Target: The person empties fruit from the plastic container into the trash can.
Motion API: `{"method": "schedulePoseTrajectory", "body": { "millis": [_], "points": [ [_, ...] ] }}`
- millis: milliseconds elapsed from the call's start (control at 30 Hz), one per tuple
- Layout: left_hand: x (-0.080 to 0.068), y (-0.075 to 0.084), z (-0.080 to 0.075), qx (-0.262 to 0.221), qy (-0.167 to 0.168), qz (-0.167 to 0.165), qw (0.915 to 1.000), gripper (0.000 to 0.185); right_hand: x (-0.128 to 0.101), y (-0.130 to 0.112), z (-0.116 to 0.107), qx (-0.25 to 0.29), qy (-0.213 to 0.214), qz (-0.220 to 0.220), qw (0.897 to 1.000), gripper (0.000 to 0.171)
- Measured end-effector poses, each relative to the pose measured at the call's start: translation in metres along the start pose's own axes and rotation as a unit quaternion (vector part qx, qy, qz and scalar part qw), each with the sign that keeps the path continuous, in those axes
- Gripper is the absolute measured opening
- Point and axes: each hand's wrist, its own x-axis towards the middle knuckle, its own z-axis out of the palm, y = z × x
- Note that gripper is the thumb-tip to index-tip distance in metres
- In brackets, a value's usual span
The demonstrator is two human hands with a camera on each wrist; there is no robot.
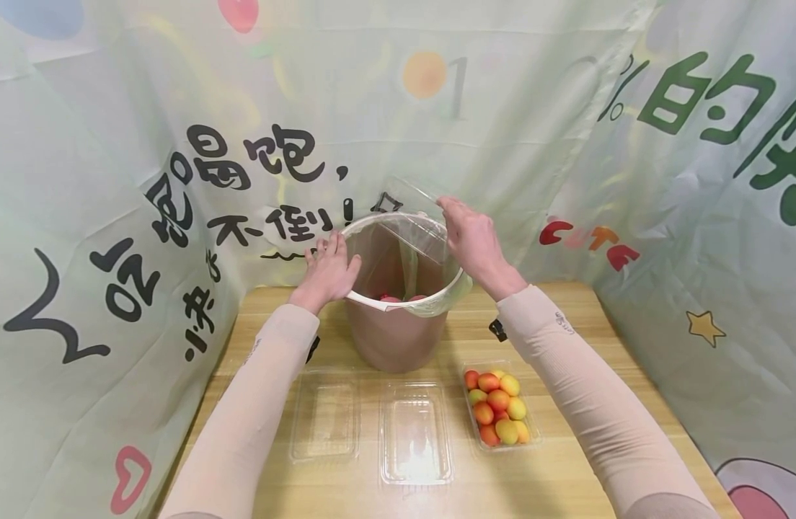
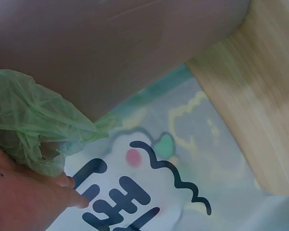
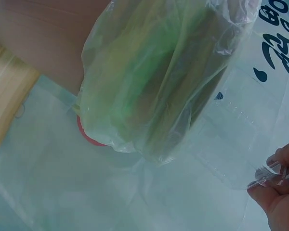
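Note:
A brown bin (image 1: 398, 339) with a white rim stands at the back of the table, lined with a thin pale-green bag (image 2: 43, 115) folded over its edge. Reddish things (image 1: 390, 298) lie inside, too covered to identify. My left hand (image 1: 329, 270) rests on the rim's left side, fingers extended over the bag. My right hand (image 1: 472, 238) pinches a clear plastic container (image 1: 414, 231) by its edge, tilted above the bin opening. In the right wrist view, thumb and fingers (image 3: 262, 195) grip the container's corner beside the overhanging bag.
Two clear plastic trays (image 1: 415, 432) (image 1: 326, 418) lie on the wooden table (image 1: 365, 497) in front of the bin. To their right sits a clear box of red and yellow fruit (image 1: 498, 407). Printed cloth (image 1: 346, 86) encloses the back and sides.

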Motion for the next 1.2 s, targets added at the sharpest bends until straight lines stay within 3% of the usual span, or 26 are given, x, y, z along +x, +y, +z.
{"method": "schedulePoseTrajectory", "body": {
  "millis": [533,933,1200],
  "points": [
    [0.001,-0.001,0.002,0.000,0.004,0.003,1.0000,0.078,-0.002,0.006,-0.003,0.015,0.020,0.020,0.999,0.029],
    [0.000,-0.001,0.000,0.000,-0.003,-0.002,1.0000,0.078,-0.002,0.016,-0.011,0.004,0.058,0.050,0.997,0.027],
    [0.000,0.000,0.000,0.001,-0.006,-0.003,1.0000,0.078,-0.004,0.021,-0.017,0.004,0.059,0.081,0.995,0.027]
  ]
}}
